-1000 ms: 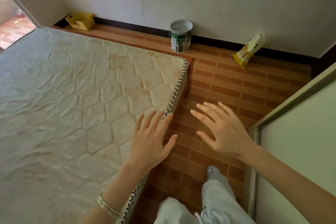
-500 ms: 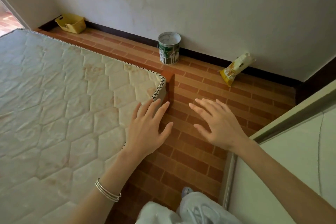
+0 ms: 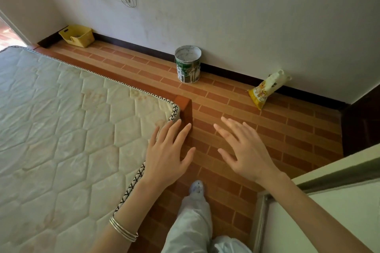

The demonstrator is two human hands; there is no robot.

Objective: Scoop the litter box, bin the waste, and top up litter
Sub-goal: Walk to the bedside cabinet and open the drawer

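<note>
Brick-tiled floor (image 3: pixel 287 129) carries a yellow bag (image 3: pixel 265 89), upper right, likely litter: soft, saggy, best taken by its neck. Left grip (image 3: pixel 166 156) and right grip (image 3: pixel 246 154) are spread, empty.

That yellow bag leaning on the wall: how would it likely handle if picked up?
The yellow bag looks soft-sided and slumps against the wall, so it would probably sag rather than stay stiff. Tilted with only its lower end on the floor, it could topple if nudged.
</note>
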